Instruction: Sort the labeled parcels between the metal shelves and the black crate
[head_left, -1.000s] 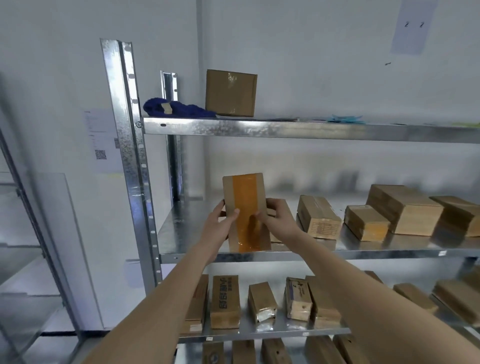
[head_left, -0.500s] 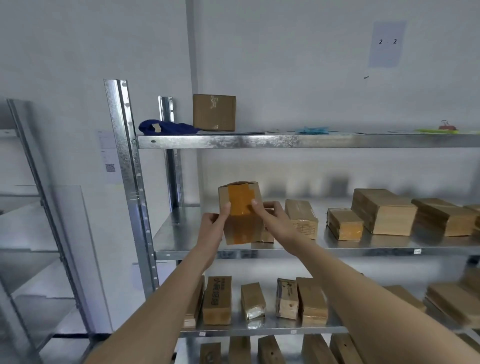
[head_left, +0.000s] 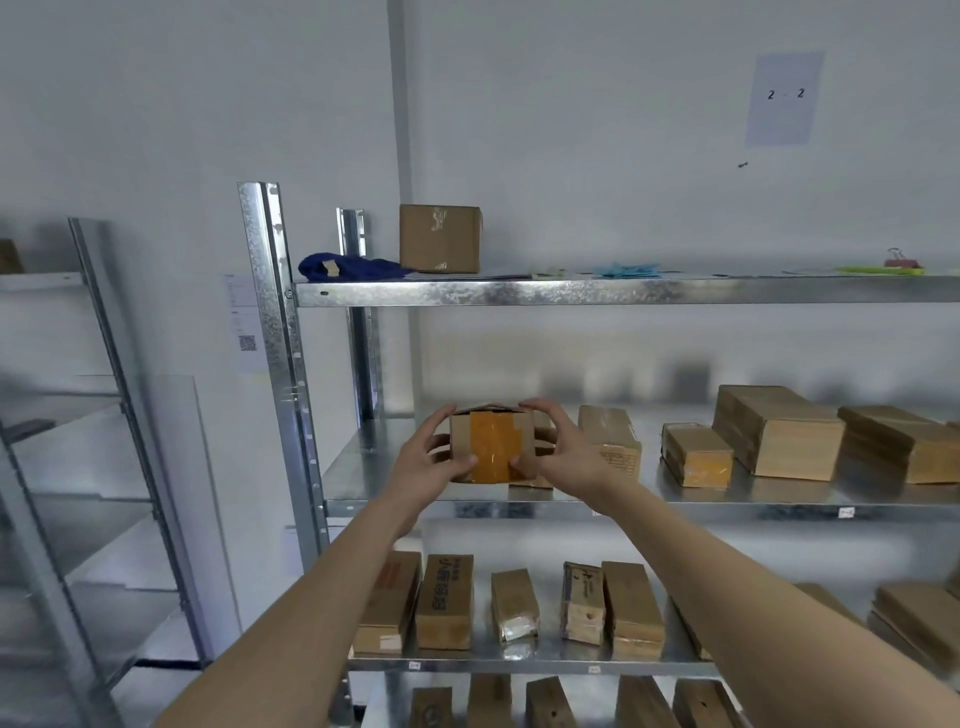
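Observation:
A brown cardboard parcel (head_left: 492, 444) with a band of orange tape down its near face sits low over the left end of the middle metal shelf (head_left: 675, 500). My left hand (head_left: 428, 465) grips its left side, thumb on the front. My right hand (head_left: 563, 449) grips its right side, fingers curled over the top edge. Whether the parcel rests on the shelf I cannot tell. Another parcel (head_left: 612, 441) lies just to the right of my right hand. The black crate is not in view.
More parcels (head_left: 776, 431) lie along the middle shelf to the right. The lower shelf (head_left: 519, 664) holds a row of upright parcels. On the top shelf stand a brown box (head_left: 439, 238) and a blue cloth (head_left: 348, 267). A second metal rack (head_left: 104, 467) stands left.
The parcel went from upright in front of the shelf to tipped forward and lowered onto the shelf's left end. Both hands moved with it, shifting to its sides.

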